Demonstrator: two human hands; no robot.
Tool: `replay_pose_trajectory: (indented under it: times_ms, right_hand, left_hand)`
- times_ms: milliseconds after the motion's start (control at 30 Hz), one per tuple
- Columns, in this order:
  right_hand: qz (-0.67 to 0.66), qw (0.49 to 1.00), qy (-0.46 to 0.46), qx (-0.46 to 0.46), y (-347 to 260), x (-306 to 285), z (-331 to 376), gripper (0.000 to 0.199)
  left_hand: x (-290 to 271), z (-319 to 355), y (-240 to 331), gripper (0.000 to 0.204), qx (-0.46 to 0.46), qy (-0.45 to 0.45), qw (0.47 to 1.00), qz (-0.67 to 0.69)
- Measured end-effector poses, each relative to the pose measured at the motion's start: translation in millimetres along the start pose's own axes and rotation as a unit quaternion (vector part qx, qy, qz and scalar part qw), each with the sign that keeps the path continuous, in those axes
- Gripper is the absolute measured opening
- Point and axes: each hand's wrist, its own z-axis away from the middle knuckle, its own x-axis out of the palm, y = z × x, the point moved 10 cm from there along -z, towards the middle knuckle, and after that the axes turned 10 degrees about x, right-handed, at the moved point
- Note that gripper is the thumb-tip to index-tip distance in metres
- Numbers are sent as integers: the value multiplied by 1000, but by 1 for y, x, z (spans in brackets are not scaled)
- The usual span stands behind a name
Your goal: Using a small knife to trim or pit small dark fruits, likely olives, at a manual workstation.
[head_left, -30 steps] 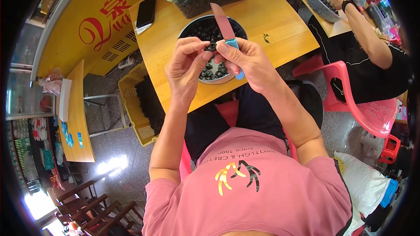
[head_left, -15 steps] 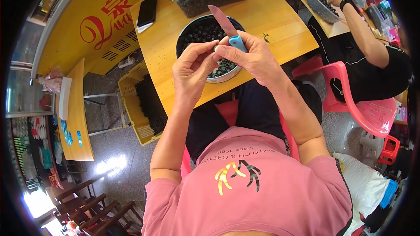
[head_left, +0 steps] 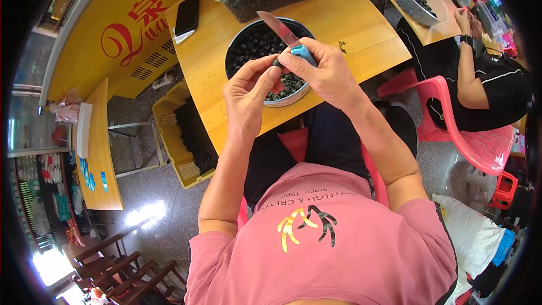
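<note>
My right hand (head_left: 327,79) grips a small knife (head_left: 280,28) by its blue handle, the blade pointing up and away to the left. A small dark round piece (head_left: 276,63), its kind not clear, sits between the fingertips of my left hand (head_left: 246,93). My right thumb reaches right up to that piece. Below both hands stands a round bowl (head_left: 280,102) with a pale outer wall. Dark round pieces fill much of it, several with paler ends. My hands hide part of the bowl.
Beyond the bowl, a clear plastic tub (head_left: 276,1) is heaped with dark pieces. A black phone (head_left: 187,14) lies on the wooden table (head_left: 367,28). A yellow crate (head_left: 195,179) stands left below. At right, another person sits on a pink chair (head_left: 474,149) near a translucent bowl (head_left: 432,18).
The knife's blade has tipped further left and lower. A dark piece now shows between my fingertips. The other person's hand has drawn back from the translucent bowl.
</note>
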Motion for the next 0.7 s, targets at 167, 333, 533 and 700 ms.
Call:
replay_pose_trajectory:
  times_ms: [167, 333, 533, 700]
  right_hand:
    - [221, 959, 88, -154, -28, -1, 12, 16]
    - [323, 912, 104, -229, -33, 2, 24, 15]
    - [406, 861, 120, -282, -37, 9, 31, 22]
    - [413, 854, 137, -286, -37, 6, 31, 22]
  left_hand:
    - [-4, 0, -5, 20, 8, -3, 1000, -22]
    - [-10, -1, -7, 18, 33, 2, 999, 25]
    - [-7, -1, -2, 19, 40, 0, 999, 21]
    - [-5, -1, -2, 19, 35, 4, 999, 3]
